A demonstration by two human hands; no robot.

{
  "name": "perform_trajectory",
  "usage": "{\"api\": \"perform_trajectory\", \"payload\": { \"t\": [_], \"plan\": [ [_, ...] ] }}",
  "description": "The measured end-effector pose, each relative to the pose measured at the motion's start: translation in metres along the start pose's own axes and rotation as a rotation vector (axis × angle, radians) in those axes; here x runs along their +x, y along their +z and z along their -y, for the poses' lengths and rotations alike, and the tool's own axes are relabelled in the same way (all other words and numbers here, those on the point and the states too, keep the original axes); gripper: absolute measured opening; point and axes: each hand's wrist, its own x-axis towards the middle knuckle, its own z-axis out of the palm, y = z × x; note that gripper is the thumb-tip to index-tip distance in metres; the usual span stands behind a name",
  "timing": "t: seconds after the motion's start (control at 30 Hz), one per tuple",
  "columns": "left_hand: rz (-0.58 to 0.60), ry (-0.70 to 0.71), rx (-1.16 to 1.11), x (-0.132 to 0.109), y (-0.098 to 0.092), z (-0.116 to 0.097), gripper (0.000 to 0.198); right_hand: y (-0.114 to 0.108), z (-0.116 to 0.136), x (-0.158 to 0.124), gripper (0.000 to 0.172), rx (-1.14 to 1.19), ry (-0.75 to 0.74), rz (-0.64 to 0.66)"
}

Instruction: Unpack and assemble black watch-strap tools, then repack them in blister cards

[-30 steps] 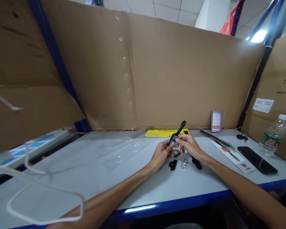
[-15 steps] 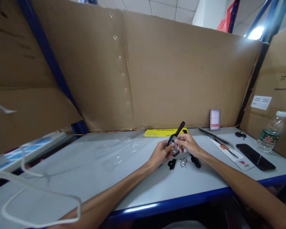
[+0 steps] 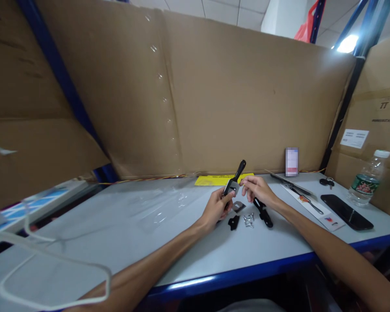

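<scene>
My left hand [image 3: 217, 204] is closed around a black spokeshave [image 3: 234, 181], its long handle pointing up and away. A grey metal blade [image 3: 233, 188] lies against the spokeshave body, with my thumb at its lower edge. Just right of it, my right hand [image 3: 257, 190] hovers apart from the tool, fingers bent and loosely spread; I see nothing in them. Below the hands on the table lie another metal blade [image 3: 238, 206], a small black plate [image 3: 233, 222], several silver screws [image 3: 248, 220] and a second black spokeshave [image 3: 264, 213], partly covered by my right hand.
Clear plastic bags [image 3: 169, 203] lie left of centre, and a yellow sheet [image 3: 211, 180] is behind the hands. To the right are a carded tool [image 3: 312, 207], a black phone [image 3: 346, 211], keys [image 3: 326, 182] and a water bottle [image 3: 365, 184]. A white cable [image 3: 55, 255] loops at the left front.
My right hand has drawn back from the spokeshave's blade, leaving a gap. The left hand has shifted slightly left with the spokeshave, and the loose blade shows more fully.
</scene>
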Motion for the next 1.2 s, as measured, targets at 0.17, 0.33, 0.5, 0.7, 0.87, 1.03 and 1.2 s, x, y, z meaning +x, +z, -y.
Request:
{"api": "perform_trajectory", "payload": {
  "t": [0.17,0.33,0.5,0.7,0.87,1.03,1.2],
  "plan": [
    [-0.064,-0.048,-0.078,0.002,-0.001,-0.002,0.030,-0.019,0.001,0.001,0.024,-0.469,-0.076,-0.198],
    [-0.167,-0.142,-0.164,0.004,-0.007,-0.004,0.020,-0.036,0.008,-0.003,0.023,-1.170,-0.099,-0.289],
    [-0.145,-0.161,-0.157,0.004,-0.009,-0.002,0.019,-0.048,0.011,-0.003,0.023,-1.287,-0.018,-0.285],
    [-0.155,-0.142,-0.110,0.001,-0.005,-0.004,0.025,-0.057,0.010,-0.005,0.025,-1.363,0.097,-0.207],
    [-0.148,-0.132,-0.114,0.002,-0.006,-0.005,0.027,-0.058,0.007,-0.004,0.022,-1.275,0.077,-0.131],
    [-0.141,-0.138,-0.116,0.003,-0.005,-0.003,0.026,-0.047,0.015,-0.006,0.010,-0.941,-0.077,0.133],
    [-0.135,-0.129,-0.099,0.003,-0.004,-0.002,0.025,-0.033,0.025,-0.017,0.023,-0.782,-0.092,0.500]
  ]
}}
